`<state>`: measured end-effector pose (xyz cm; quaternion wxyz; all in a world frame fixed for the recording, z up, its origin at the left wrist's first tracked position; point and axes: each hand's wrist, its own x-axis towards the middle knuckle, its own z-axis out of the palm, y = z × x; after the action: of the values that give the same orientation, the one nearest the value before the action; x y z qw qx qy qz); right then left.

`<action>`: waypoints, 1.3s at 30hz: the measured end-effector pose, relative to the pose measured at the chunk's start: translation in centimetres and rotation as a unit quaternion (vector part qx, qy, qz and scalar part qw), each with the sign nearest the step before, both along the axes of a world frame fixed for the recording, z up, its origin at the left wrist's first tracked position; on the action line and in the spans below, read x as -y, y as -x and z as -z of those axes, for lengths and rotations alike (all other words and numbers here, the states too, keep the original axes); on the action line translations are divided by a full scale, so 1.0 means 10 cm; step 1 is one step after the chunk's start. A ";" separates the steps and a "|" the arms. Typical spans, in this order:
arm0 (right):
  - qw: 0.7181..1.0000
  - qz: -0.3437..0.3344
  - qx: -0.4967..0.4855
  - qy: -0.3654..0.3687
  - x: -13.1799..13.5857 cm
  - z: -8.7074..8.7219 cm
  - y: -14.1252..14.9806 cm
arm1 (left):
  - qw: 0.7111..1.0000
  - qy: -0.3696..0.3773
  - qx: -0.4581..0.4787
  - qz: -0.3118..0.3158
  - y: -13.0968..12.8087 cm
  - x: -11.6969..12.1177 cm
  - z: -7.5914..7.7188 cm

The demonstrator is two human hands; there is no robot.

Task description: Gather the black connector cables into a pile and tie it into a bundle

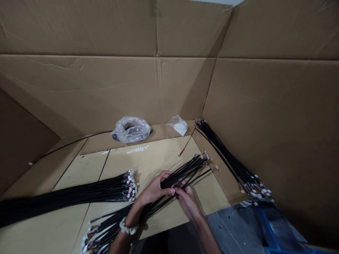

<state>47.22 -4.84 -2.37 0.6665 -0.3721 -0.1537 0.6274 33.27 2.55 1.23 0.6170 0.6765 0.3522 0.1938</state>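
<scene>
While both hands worked close to the table's near edge, a bundle of black cables (pixel 194 165) ran slantwise through them, its far ends pointing toward the right edge of the table (pixel 212 197), its other ends fanned out toward the lower left. Left hand (pixel 155 188): curled around the bundle from the left, thumb on the near side, fingers holding the cables. Pale scrunchie (pixel 129 226) on that wrist. Right hand (pixel 187 200): narrow grip, thumb and fingers closed on the bundle's near side, the two thumb tips meeting or nearly so; could not tell which strands it pinched. A couple of cables stood apart from the rest beyond the right hand, one tipped with a white connector (pixel 215 168).

A second cable bundle (pixel 66 197) lay toward the table's left, white connectors gathered at its right end. A third cable bundle (pixel 225 151) lay along the right side by the cardboard wall (pixel 278 116), connectors near the right-hand near corner. By the far edge: a plastic-wrapped coil (pixel 132 129) and, to its right, a clear bag (pixel 180 126) with white contents. Small red-ended item (pixel 181 151) lay between bag and held bundle. Blue object (pixel 267 225) below, beyond the near right corner.
</scene>
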 end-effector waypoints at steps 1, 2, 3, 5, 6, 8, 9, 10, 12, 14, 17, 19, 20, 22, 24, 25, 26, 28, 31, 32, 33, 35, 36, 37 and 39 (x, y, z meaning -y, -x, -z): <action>1.000 -0.002 0.004 -0.002 0.00 0.00 0.00 | 1.000 0.016 0.007 0.002 0.00 0.00 0.00; 1.000 -0.002 0.010 -0.003 0.00 0.01 0.00 | 0.999 0.030 0.012 0.003 0.00 0.00 0.00; 1.000 0.001 0.017 -0.005 0.00 0.02 0.01 | 0.999 0.041 0.014 0.003 0.01 0.00 0.01; 0.999 0.012 0.031 -0.011 -0.01 0.05 0.02 | 0.998 0.055 0.018 0.004 0.01 0.00 0.00; 0.999 0.017 0.036 -0.016 -0.01 0.06 0.03 | 0.998 0.059 0.022 0.003 0.01 0.00 0.00; 0.999 0.016 0.038 -0.025 -0.01 0.07 0.03 | 0.997 0.066 0.032 0.003 0.00 0.00 -0.01; 0.999 0.009 0.033 -0.027 -0.01 0.07 0.03 | 0.997 0.069 0.035 0.003 0.00 0.00 -0.02; 0.999 0.003 0.025 -0.028 -0.02 0.06 0.03 | 0.997 0.072 0.035 0.002 -0.01 0.00 -0.03; 0.999 -0.006 0.010 -0.033 -0.02 0.05 0.02 | 0.997 0.071 0.028 -0.005 -0.02 0.00 -0.04; 0.999 -0.009 0.004 -0.042 -0.03 0.04 0.00 | 0.997 0.067 0.017 -0.022 -0.03 0.00 -0.03; 0.999 -0.003 0.005 -0.038 -0.04 0.08 -0.01 | 0.997 0.062 0.010 -0.040 -0.03 -0.01 0.01; 1.000 0.005 0.002 -0.023 -0.04 0.12 -0.01 | 0.997 0.064 0.015 -0.041 -0.03 -0.01 0.04; 1.000 0.007 0.001 -0.018 -0.04 0.14 0.00 | 0.997 0.069 0.018 -0.037 -0.02 -0.02 0.04; 1.000 0.008 0.000 -0.014 -0.03 0.15 0.00 | 0.996 0.081 0.025 -0.027 -0.01 -0.02 0.04; 1.000 0.001 0.001 -0.017 -0.03 0.14 0.00 | 0.995 0.087 0.035 -0.015 0.00 -0.03 0.02; 1.000 -0.004 0.001 -0.018 -0.03 0.13 0.00 | 0.995 0.087 0.038 -0.010 0.01 -0.03 0.01; 1.000 -0.009 0.002 -0.017 -0.02 0.13 0.00 | 0.996 0.086 0.038 -0.006 0.01 -0.03 0.01; 1.000 -0.011 0.001 -0.013 -0.02 0.11 0.01 | 0.996 0.086 0.037 0.002 0.02 -0.03 0.01; 1.000 0.011 0.007 -0.008 -0.03 0.10 0.02 | 0.996 0.082 0.038 0.008 0.01 -0.03 0.03; 1.000 0.018 0.010 -0.008 -0.03 0.10 0.03 | 0.996 0.079 0.037 0.009 0.01 -0.03 0.03; 1.000 0.019 0.013 -0.009 -0.03 0.10 0.03 | 0.996 0.076 0.037 0.009 0.01 -0.03 0.04; 1.000 0.009 0.010 -0.012 -0.03 0.08 0.02 | 0.996 0.078 0.040 0.007 0.00 -0.03 0.05; 1.000 0.001 0.006 -0.014 -0.03 0.07 0.02 | 0.996 0.081 0.044 0.006 -0.01 -0.03 0.05; 1.000 -0.006 0.003 -0.015 -0.03 0.06 0.01 | 0.995 0.082 0.050 0.006 -0.01 -0.03 0.05; 1.000 -0.011 0.001 -0.015 -0.03 0.04 0.00 | 0.995 0.082 0.055 0.008 -0.01 -0.03 0.04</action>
<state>47.20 -4.52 -2.72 0.6647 -0.3610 -0.1682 0.6321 33.39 2.83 0.81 0.6902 0.6151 0.3269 0.1960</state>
